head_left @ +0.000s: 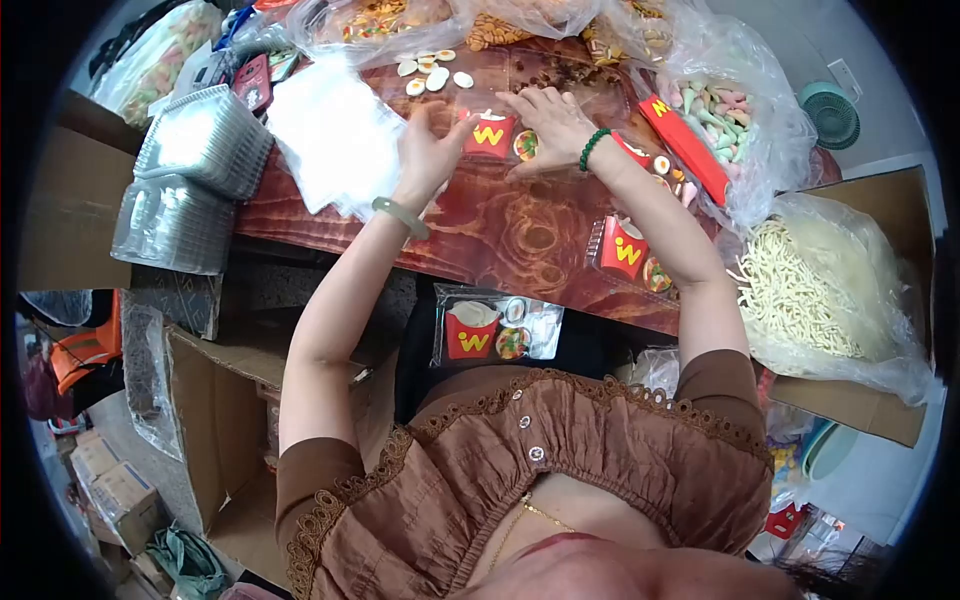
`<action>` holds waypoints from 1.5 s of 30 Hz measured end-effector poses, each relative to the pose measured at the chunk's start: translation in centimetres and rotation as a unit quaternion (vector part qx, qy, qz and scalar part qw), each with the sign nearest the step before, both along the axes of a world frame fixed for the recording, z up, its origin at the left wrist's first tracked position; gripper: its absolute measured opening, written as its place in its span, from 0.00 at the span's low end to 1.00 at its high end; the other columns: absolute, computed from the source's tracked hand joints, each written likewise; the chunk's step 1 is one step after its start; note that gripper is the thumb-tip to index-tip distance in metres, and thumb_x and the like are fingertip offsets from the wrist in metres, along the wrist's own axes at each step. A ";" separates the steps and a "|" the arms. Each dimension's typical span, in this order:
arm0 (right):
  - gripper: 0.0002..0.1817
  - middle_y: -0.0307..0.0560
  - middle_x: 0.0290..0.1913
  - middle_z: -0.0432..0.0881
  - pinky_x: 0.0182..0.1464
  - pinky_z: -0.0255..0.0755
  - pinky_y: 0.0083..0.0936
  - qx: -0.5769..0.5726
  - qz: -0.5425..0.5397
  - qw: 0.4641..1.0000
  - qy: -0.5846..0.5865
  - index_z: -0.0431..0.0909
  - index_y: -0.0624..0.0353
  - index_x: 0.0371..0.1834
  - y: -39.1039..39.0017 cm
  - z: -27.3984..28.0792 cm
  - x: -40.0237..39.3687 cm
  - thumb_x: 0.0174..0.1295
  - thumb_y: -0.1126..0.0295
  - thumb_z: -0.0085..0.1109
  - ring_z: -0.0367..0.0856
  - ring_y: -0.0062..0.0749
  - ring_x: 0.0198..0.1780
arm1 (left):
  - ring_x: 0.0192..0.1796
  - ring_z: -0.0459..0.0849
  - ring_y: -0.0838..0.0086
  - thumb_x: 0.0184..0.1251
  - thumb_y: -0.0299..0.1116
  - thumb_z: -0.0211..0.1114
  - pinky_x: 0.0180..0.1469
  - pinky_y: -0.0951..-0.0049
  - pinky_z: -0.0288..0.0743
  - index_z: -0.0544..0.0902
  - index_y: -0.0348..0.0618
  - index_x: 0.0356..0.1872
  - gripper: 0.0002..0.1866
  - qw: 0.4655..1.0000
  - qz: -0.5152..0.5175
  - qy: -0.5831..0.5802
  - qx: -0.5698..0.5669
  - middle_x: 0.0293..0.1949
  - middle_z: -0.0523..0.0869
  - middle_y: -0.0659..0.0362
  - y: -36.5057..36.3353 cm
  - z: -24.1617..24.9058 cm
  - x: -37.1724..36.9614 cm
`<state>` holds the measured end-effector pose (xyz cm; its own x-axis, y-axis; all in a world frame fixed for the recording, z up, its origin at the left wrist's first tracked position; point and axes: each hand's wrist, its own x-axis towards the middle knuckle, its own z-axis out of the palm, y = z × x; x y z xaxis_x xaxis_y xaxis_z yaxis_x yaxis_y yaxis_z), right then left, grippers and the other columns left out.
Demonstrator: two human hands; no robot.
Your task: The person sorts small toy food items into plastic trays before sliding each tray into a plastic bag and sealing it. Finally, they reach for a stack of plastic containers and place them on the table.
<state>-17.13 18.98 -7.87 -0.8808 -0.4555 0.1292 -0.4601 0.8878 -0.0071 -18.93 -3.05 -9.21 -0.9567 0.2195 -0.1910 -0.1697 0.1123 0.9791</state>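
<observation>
On the wood-patterned table (520,235) lies a red fry carton (489,136) with a yellow mark, beside a small round colourful piece (525,146), both on or in clear plastic. My left hand (432,150) is at the carton's left side, its thumb and fingers apart. Just right of the round piece, my right hand (552,125) spreads its fingers over the plastic. Another red carton (622,247) lies under my right forearm with a round piece. A clear packet (497,329) with a red carton rests at my lap. White egg-like pieces (436,77) lie beyond my left hand.
Clear bags (338,140) and stacked clear trays (205,143) are at the left. Along the far edge stand bags of orange pieces (385,18). To the right are flat red cartons (684,148), a bag of pastel pieces (715,118) and a box (905,215) with pale strips (800,290).
</observation>
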 end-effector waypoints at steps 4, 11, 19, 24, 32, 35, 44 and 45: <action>0.62 0.53 0.56 0.68 0.57 0.60 0.44 0.026 -0.079 0.996 -0.022 0.54 0.50 0.72 -2.4 0.5 2.1 0.33 0.28 0.65 0.66 0.48 0.58 | 0.56 0.75 0.46 0.59 0.38 0.68 0.57 0.53 0.69 0.73 0.29 0.54 0.27 0.866 0.029 0.411 -0.284 0.49 0.79 0.41 -6.6 -2.4 4.1; 0.65 0.56 0.54 0.70 0.56 0.58 0.41 0.014 -0.123 0.992 -0.009 0.58 0.52 0.71 -5.2 -1.0 3.7 0.30 0.23 0.62 0.66 0.47 0.56 | 0.67 0.64 0.44 0.60 0.41 0.67 0.66 0.53 0.61 0.78 0.40 0.55 0.23 0.847 -0.016 0.380 -0.372 0.60 0.76 0.44 -9.9 -4.7 6.1; 0.63 0.58 0.57 0.68 0.59 0.57 0.44 -0.029 -0.235 0.971 -0.026 0.57 0.54 0.71 -5.9 -1.6 5.1 0.33 0.23 0.60 0.64 0.50 0.59 | 0.66 0.69 0.50 0.58 0.35 0.69 0.62 0.60 0.69 0.86 0.43 0.44 0.14 0.891 0.001 0.353 -0.286 0.58 0.78 0.46 -10.7 -5.7 4.8; 0.63 0.58 0.57 0.68 0.59 0.57 0.44 -0.040 -0.270 0.962 -0.030 0.58 0.55 0.70 -5.7 -1.8 4.9 0.34 0.23 0.60 0.64 0.50 0.59 | 0.65 0.71 0.51 0.57 0.33 0.69 0.62 0.60 0.69 0.87 0.41 0.38 0.10 0.881 0.035 0.361 -0.305 0.54 0.81 0.47 -10.7 -4.7 5.6; 0.62 0.59 0.58 0.68 0.60 0.56 0.44 -0.042 -0.277 0.959 -0.035 0.59 0.55 0.69 -6.2 -1.4 4.9 0.35 0.23 0.60 0.64 0.51 0.61 | 0.64 0.72 0.52 0.59 0.32 0.66 0.62 0.60 0.70 0.87 0.40 0.35 0.08 0.924 0.043 0.299 -0.234 0.50 0.83 0.47 -11.0 -4.5 3.7; 0.62 0.58 0.60 0.68 0.60 0.55 0.43 -0.035 -0.281 0.958 -0.046 0.57 0.55 0.71 -6.4 -1.0 4.9 0.36 0.23 0.59 0.65 0.48 0.61 | 0.64 0.73 0.52 0.61 0.32 0.65 0.63 0.60 0.68 0.87 0.38 0.34 0.08 0.939 0.017 0.259 -0.227 0.48 0.84 0.48 -11.1 -3.7 3.3; 0.62 0.60 0.59 0.67 0.61 0.56 0.44 -0.037 -0.285 0.957 -0.046 0.57 0.56 0.70 -6.5 -1.1 4.9 0.35 0.23 0.60 0.64 0.50 0.62 | 0.67 0.69 0.54 0.60 0.31 0.67 0.65 0.60 0.66 0.84 0.39 0.42 0.11 0.863 -0.077 0.392 -0.310 0.57 0.78 0.45 -11.4 -4.3 5.2; 0.62 0.60 0.59 0.67 0.61 0.56 0.44 -0.038 -0.282 0.958 -0.044 0.57 0.56 0.70 -6.5 -1.1 4.9 0.35 0.23 0.60 0.64 0.50 0.62 | 0.67 0.69 0.54 0.60 0.31 0.67 0.65 0.60 0.66 0.84 0.39 0.42 0.11 0.862 -0.074 0.392 -0.312 0.57 0.78 0.45 -11.5 -4.7 5.2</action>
